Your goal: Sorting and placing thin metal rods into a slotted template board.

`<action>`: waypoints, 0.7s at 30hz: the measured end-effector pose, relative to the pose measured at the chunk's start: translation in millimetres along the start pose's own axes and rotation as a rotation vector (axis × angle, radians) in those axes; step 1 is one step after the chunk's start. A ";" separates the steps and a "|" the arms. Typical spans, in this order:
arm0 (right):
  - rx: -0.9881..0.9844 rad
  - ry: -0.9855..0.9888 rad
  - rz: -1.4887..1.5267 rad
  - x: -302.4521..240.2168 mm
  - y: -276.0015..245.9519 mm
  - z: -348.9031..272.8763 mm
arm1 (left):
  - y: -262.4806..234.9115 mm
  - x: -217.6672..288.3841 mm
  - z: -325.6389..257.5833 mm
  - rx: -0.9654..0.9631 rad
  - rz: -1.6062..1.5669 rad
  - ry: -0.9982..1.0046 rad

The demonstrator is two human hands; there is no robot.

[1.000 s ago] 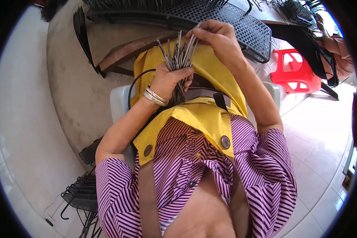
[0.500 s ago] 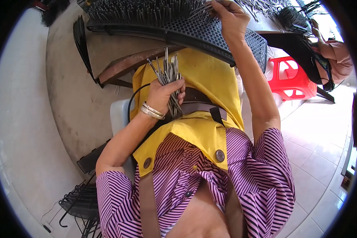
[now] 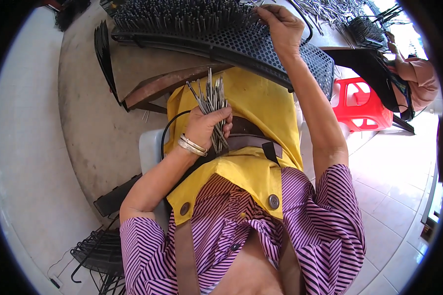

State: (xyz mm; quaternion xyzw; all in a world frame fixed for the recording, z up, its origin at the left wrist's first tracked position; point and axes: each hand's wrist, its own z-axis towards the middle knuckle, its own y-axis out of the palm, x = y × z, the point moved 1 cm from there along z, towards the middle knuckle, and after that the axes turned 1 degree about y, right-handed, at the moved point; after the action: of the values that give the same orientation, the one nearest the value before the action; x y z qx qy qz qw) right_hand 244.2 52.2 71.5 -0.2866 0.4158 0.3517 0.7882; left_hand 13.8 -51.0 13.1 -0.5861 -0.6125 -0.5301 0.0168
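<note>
My left hand [image 3: 207,127] is closed round a bundle of thin grey metal rods [image 3: 214,101], held over the yellow apron [image 3: 260,93] on my lap. Their upper ends fan out unevenly above my thumb. Farther off, my right hand [image 3: 286,33] reaches over a black perforated tray [image 3: 253,46]. Its thumb and fingers pinch a thin rod at the right edge of many upright rods [image 3: 182,17] packed into the tray's holes. The pinched rod is mostly hidden by my fingertips.
More loose rods [image 3: 329,12] lie on the table beyond the tray. A red plastic stool [image 3: 361,113] stands at the right, near another person [image 3: 420,81] at a black wire basket [image 3: 365,30]. A wooden beam [image 3: 169,84] runs below the tray; a black rack [image 3: 96,250] stands lower left.
My right hand has shifted slightly left and closer to the upright rods; the slanted rods by its fingertips no longer show as before. My left hand still grips its bundle, nearly unmoved.
</note>
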 end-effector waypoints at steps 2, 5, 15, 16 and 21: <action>-0.052 -0.018 0.077 2.5 0.3 -1.3 | -0.5 0.2 0.6 0.011 0.010 -0.010; -0.038 0.009 0.107 5.0 -0.4 -5.2 | 0.9 0.7 -0.7 0.015 0.004 -0.004; -0.205 -0.075 -0.024 23.1 4.0 0.4 | 2.4 1.5 1.4 0.034 0.003 -0.028; -0.238 -0.051 -0.057 22.3 6.4 -0.1 | 1.3 0.7 1.1 0.036 -0.002 -0.029; -0.217 -0.058 -0.277 10.7 11.7 2.5 | 0.1 0.4 0.0 0.036 -0.001 -0.030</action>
State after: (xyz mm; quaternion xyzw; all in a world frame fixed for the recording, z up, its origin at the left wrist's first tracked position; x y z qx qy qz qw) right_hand 240.4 64.4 61.7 -0.4142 0.3091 0.2906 0.8053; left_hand 13.7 -50.8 13.5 -0.5933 -0.6225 -0.5101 0.0181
